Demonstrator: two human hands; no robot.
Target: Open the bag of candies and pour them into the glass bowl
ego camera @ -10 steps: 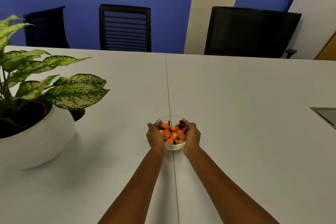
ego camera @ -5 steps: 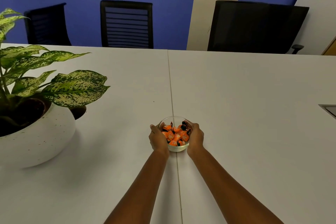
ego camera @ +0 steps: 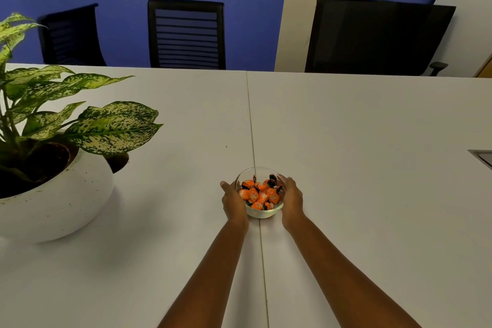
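Observation:
A small glass bowl [ego camera: 262, 212] stands on the white table [ego camera: 359, 168], right over the seam between two tabletops. It is filled with several orange-and-black wrapped candies [ego camera: 259, 194]. My left hand [ego camera: 233, 202] cups the bowl's left side and my right hand [ego camera: 291, 201] cups its right side, fingers wrapped around the glass. Both forearms stretch straight out from the bottom of the view. No candy bag is in sight.
A large white pot [ego camera: 50, 200] with a speckled green plant [ego camera: 106, 125] stands at the left, leaves reaching toward the middle. Three black chairs [ego camera: 186, 34] line the far edge of the table. A grey inset panel [ego camera: 483, 157] sits at the right edge.
Both hands stay wrapped around the bowl. The bowl and hands sit slightly farther forward on the table; the view has shifted a little, mostly from head motion.

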